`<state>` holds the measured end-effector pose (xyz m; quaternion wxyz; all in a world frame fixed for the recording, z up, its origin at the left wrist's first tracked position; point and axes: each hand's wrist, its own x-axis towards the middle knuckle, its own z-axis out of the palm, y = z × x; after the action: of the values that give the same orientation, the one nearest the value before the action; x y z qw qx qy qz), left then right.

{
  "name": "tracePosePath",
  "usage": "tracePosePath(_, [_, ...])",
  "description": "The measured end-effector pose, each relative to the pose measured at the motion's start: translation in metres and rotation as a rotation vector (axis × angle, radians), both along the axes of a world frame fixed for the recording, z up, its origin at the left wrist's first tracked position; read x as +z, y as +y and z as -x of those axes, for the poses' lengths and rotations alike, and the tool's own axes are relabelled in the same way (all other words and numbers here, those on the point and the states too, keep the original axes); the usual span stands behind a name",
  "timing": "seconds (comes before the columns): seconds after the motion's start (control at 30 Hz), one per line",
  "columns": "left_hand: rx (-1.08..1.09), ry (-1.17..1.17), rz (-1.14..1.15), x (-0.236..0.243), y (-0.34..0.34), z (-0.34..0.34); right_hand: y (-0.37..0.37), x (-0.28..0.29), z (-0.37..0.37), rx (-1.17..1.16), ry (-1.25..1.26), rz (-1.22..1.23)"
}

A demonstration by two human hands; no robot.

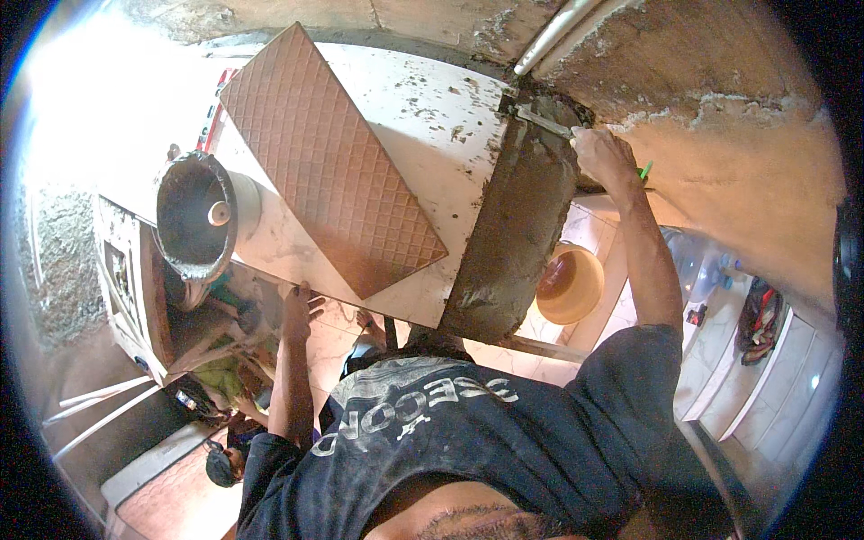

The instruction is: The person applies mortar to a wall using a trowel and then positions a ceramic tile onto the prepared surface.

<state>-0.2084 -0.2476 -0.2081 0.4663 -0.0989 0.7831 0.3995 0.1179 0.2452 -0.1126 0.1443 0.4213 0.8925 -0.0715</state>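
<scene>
My right hand [605,160] is closed around a trowel with a green handle end. Its narrow metal blade [544,121] lies over the far end of a strip of wet grey mortar [513,225], close to the wall. My left hand [299,304] is at the near edge of the white tiled counter [423,117], with its fingers apart and nothing visible in them. Between my hands, a brown tile [333,162] lies at an angle on the counter, its gridded back facing up. The mortar strip borders the white tile's right edge.
A mortar-smeared bucket [196,216] stands on the counter's left, beside a red level [214,112]. Below right is a yellowish bucket [571,283]. White pipes [562,34] run along the wall. Another person [225,461] is low at the left, and tiled steps [751,360] lie right.
</scene>
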Motion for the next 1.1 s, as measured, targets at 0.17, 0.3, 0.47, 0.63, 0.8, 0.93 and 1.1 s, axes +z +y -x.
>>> tracePosePath(0.17, [0.021,-0.003,-0.057,0.0,0.0,-0.002,0.004,-0.01,-0.005,0.055,-0.009,-0.01])
tracePosePath(0.3, [0.073,0.0,-0.123,-0.002,-0.004,-0.002,-0.004,-0.036,-0.007,0.006,0.053,-0.057])
tracePosePath(0.47, [-0.038,0.023,-0.045,-0.003,-0.004,-0.002,-0.008,-0.047,-0.019,0.034,0.175,-0.12])
tracePosePath(0.63, [-0.016,0.005,-0.096,-0.001,-0.006,-0.002,0.015,-0.053,-0.029,0.082,0.164,-0.041])
tracePosePath(0.8, [-0.061,0.042,-0.093,-0.002,-0.007,-0.002,0.016,-0.067,-0.037,-0.083,0.279,0.108])
tracePosePath(0.93, [0.084,-0.022,-0.198,-0.003,-0.008,-0.005,0.009,-0.062,-0.035,-0.116,0.224,0.119])
tracePosePath(1.1, [0.109,-0.033,-0.166,0.001,-0.005,-0.007,0.006,-0.057,-0.027,-0.099,0.208,0.08])
